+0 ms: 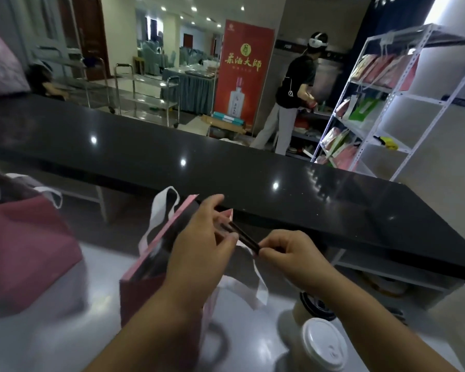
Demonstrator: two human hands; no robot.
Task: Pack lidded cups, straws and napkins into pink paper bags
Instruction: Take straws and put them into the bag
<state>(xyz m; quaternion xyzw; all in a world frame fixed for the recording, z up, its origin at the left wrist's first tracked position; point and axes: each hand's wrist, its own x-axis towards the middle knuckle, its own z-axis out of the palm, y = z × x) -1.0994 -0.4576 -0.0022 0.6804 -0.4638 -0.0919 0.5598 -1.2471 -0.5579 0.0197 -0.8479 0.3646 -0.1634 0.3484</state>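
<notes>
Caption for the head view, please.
Right hand pinches a dark straw angled toward the open pink bag, left hand at its mouth; two lidded cups stand nearby.

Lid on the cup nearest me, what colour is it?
White. The lid shows best in the head view, at the bottom right.

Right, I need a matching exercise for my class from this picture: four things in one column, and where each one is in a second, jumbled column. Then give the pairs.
Things
1. dark straw
2. white-lidded cup
3. open pink bag
4. red banner

Places
A. lower right, on the white worktop
B. far beyond the black counter
C. pinched between the left hand and the right hand
D. beneath the left hand

Pairs: 1-C, 2-A, 3-D, 4-B
</notes>
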